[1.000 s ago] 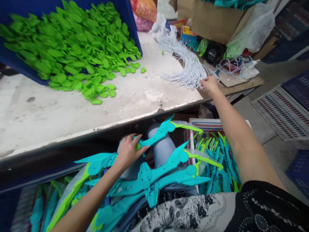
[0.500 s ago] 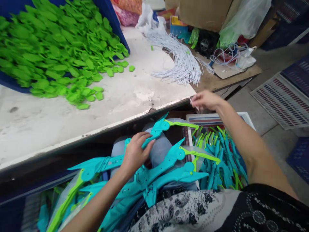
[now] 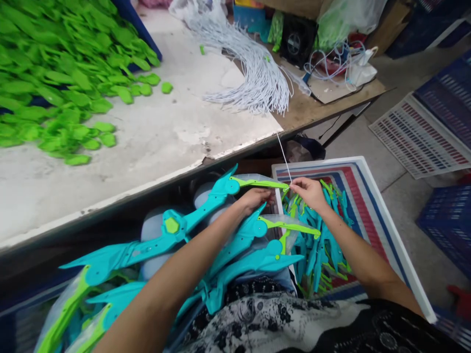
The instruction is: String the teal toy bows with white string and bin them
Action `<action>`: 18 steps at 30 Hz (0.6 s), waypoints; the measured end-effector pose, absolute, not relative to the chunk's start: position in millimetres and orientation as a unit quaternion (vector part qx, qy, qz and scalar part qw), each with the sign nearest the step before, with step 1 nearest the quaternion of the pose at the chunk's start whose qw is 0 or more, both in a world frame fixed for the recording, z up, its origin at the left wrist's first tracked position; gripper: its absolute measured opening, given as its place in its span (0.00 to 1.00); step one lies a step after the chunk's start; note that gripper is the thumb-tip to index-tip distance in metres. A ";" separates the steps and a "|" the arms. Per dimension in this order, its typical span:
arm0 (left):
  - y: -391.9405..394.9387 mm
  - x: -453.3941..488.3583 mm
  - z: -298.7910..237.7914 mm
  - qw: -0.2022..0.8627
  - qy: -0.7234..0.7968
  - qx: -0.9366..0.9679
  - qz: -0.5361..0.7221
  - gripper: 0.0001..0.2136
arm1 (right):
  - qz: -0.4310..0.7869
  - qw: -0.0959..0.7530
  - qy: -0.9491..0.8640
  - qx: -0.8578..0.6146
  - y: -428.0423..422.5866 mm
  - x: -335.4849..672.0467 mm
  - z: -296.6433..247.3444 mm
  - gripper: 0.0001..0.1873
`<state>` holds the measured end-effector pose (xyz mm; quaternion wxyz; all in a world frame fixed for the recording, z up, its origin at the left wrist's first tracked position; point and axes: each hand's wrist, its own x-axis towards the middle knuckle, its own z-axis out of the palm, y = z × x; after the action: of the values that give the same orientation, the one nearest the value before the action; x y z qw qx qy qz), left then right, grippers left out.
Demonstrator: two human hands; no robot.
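Observation:
My right hand [image 3: 309,192] is closed, thumb and fingertips pinching a thin white string [image 3: 283,153] at the tip of a lime-green arm [image 3: 260,183]. This arm is hinged to a turquoise plastic piece shaped like a toy bow [image 3: 215,196], which lies across my lap with a green hexagon [image 3: 171,225] at its middle. Just under the green arm, my left hand [image 3: 255,199] reaches out with fingers extended and partly shadowed; no grip on the piece shows. More turquoise pieces [image 3: 253,269] of the same shape lie nearer my body, partly hidden by my left forearm.
A bundle of white strings [image 3: 257,73] lies on the worn white tabletop [image 3: 147,171]. Green plastic parts [image 3: 73,73] spill from a blue bin at left. To my right stands a white-rimmed crate [image 3: 390,245] of turquoise and green pieces. A small black fan [image 3: 296,41] stands behind.
My right hand has come down from the table edge to the green arm's tip, bringing the string. My left hand has moved right from the piece's middle, where the green hexagon now shows.

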<state>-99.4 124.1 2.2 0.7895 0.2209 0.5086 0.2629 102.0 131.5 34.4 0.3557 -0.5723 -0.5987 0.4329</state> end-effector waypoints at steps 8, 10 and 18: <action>134.1 -86.2 -5.6 0.831 0.451 0.225 0.235 0.04 | 0.327 0.318 -0.703 -0.546 128.0 101.2 27.9 0.09; 136.5 -83.6 -6.0 0.849 0.421 0.241 0.210 0.04 | 0.311 0.304 -0.726 -0.532 126.6 100.1 25.4 0.09; 137.6 -73.3 -1.5 0.807 0.467 0.281 0.228 0.09 | 0.218 0.293 -0.801 -0.474 126.8 97.0 7.1 0.10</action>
<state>-73.3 137.6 -1.5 0.8068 0.2806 0.4675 0.2276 97.0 126.8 7.1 0.2931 -0.4743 -0.8011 0.2177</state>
